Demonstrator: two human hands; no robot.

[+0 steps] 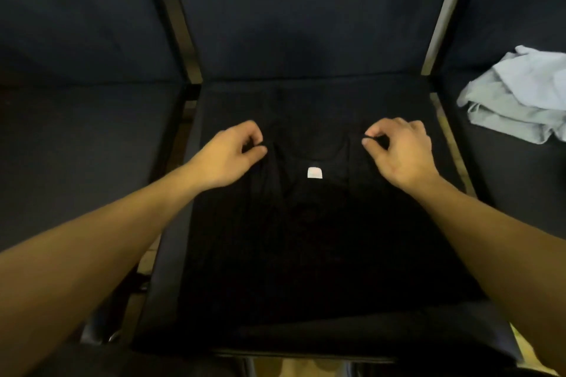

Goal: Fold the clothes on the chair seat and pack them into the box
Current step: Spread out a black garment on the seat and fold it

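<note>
Pinching black shirt (306, 239) — left hand (228, 154), right hand (398, 151), fingers (366, 141) curled

1. Dim light is covering the whole scene, and the dark chair seat (214, 107) and the black garment (306, 239) are merging into one near-black mass with folds barely showing.
2. The forearms and both hands, left hand (232, 153) and right hand (398, 150), are catching a warm, soft light.
3. The pale clothes (517, 95) at the far right and the small white label (314, 172) are standing out as the brightest spots.
4. Wide-angle distortion is bending the chair frames outward toward the edges.
5. Fine detail is looking soft and slightly smeared throughout.
</note>
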